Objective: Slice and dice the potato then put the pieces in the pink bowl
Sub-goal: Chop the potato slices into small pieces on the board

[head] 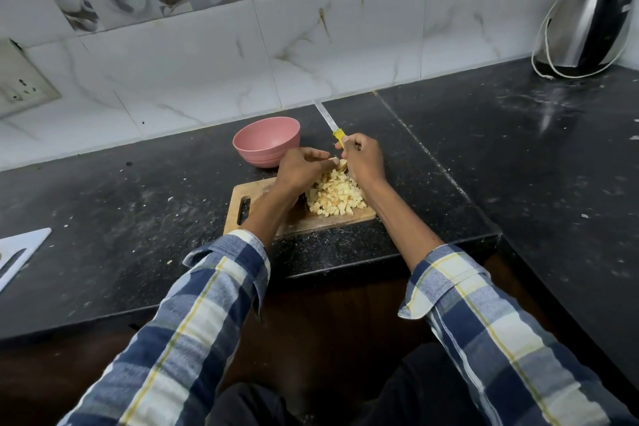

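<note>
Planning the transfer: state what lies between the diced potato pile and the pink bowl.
In the head view, the left hand lies between the diced potato pile and the pink bowl.

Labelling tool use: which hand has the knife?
The right hand: its grip is curled round the yellow handle of the knife, blade pointing toward the wall. The left hand only holds a potato piece.

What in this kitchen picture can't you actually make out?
- Head view: how the right hand holds the knife; its own back covers the fingers and most of the yellow handle.
- What the left hand pinches: only a sliver shows past its fingertips.
- The wooden cutting board under the diced potato: arms and pile cover it.
- The white item at the left: cut off by the edge.
</note>
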